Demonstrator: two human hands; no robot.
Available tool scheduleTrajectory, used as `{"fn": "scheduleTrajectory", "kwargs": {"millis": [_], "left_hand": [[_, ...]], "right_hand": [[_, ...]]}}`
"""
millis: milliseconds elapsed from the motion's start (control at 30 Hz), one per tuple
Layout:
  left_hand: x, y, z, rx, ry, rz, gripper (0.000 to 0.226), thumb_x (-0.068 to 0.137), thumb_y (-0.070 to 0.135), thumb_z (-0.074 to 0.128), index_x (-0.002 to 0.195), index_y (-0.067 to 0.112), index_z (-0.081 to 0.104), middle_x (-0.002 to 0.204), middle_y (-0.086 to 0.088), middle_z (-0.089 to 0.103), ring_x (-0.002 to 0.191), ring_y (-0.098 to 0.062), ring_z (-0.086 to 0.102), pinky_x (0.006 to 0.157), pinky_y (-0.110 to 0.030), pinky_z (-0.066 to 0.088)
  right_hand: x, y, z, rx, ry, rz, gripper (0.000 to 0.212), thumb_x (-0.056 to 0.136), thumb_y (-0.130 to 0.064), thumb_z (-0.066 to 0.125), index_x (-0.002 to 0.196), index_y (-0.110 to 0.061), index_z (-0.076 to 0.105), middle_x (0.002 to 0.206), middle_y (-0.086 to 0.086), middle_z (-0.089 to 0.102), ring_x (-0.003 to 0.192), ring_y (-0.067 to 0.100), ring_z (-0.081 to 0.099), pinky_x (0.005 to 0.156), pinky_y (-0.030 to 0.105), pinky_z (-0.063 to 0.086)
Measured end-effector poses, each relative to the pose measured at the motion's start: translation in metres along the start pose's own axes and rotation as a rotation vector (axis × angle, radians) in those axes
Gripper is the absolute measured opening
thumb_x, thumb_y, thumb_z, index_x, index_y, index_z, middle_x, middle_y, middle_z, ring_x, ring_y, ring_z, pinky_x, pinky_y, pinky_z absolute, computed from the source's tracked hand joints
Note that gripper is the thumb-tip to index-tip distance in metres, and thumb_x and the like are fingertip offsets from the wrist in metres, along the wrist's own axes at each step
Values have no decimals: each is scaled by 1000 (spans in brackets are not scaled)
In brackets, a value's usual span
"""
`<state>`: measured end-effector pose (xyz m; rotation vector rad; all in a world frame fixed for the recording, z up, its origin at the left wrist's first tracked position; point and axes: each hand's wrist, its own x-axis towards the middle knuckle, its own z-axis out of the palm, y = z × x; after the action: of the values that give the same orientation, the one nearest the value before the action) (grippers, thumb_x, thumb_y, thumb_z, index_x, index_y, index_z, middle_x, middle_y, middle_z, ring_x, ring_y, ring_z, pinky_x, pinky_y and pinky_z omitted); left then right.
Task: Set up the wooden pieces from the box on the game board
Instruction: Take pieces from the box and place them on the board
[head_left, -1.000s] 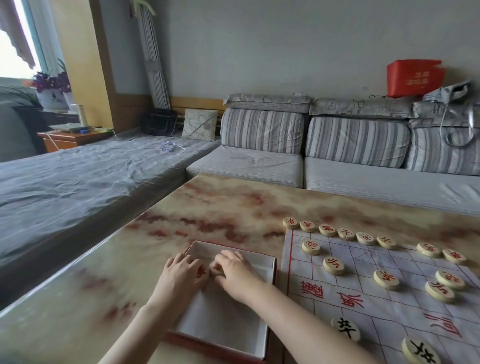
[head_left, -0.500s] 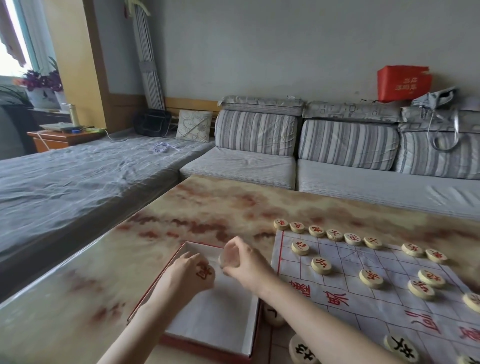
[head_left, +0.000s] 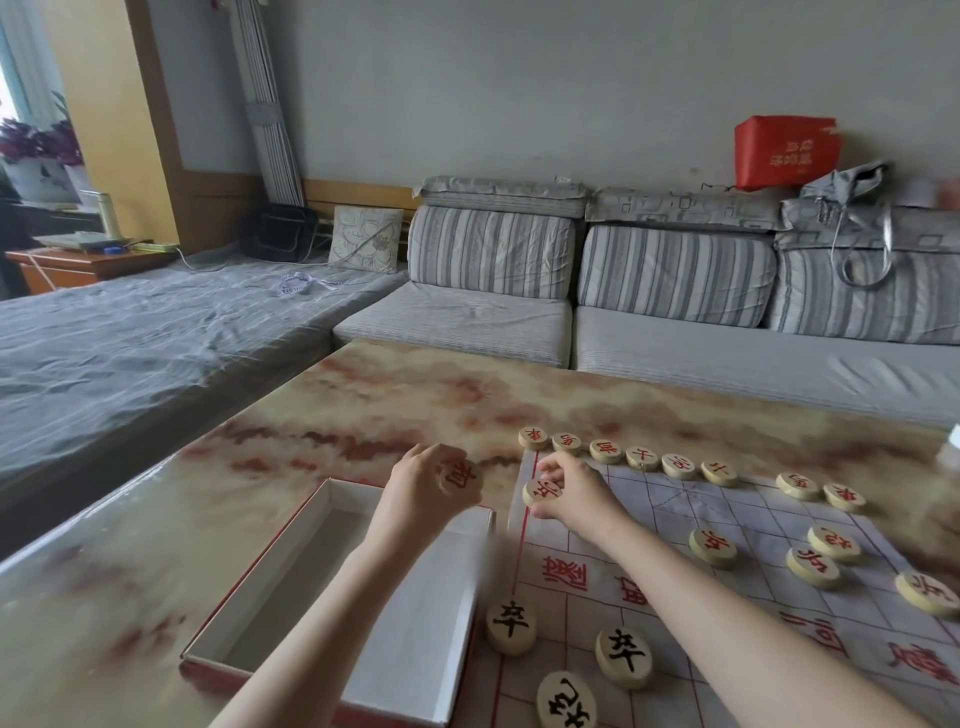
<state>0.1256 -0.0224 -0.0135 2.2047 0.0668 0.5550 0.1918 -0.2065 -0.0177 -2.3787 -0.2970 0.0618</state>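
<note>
Both lifted clear of the box (head_left: 291, 582) since a second ago. Left hand (head_left: 431, 493) now above the box's far rim, closed around a red-marked piece (head_left: 460, 477). Right hand (head_left: 571, 493) moved over the board (head_left: 675, 597) at its far-left corner, pinching a second red piece (head_left: 542, 491). Box on the worktop (head_left: 156, 545), left of the board, showing only white lining.
</note>
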Motion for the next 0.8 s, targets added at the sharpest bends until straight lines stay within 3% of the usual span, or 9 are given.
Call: {"fn": "scheduleTrajectory", "kwargs": {"millis": [100,300,433,600,800], "left_hand": [[0,-2,5,-2,-13,-3,43,63,20,81,104,16,66,100,-2,60,90,-17,61,80,-24,49],[-2,-3,8,11,-18,9,45,62,21,82,105,17,66,98,2,58,90,-14,60,77,-19,45],[-3,-4,12,8,-27,27,45,63,20,82,105,18,66,96,4,57,90,-13,60,75,-18,47],[-2,-1,17,9,-37,15,42,64,20,81,104,19,66,96,4,58,91,-13,60,76,-18,47],[0,28,39,-5,-56,64,41,66,24,80,104,20,66,97,5,58,88,-11,58,76,-21,47]], "right_hand": [[5,2,8,-45,-3,-27,55,74,-13,69,124,-18,50,125,1,56,113,18,53,83,22,38],[14,3,21,-187,6,-63,50,73,-14,67,121,-20,52,122,1,59,112,20,53,80,23,36],[14,8,28,-250,0,-77,48,75,-20,66,121,-19,53,123,5,57,112,21,52,88,28,41],[5,8,24,-212,24,-125,50,79,-28,64,126,-16,51,127,4,54,117,20,49,94,29,39],[-20,18,-18,-106,195,-196,29,85,-22,59,113,-16,60,116,2,60,110,17,54,87,28,42]]}}
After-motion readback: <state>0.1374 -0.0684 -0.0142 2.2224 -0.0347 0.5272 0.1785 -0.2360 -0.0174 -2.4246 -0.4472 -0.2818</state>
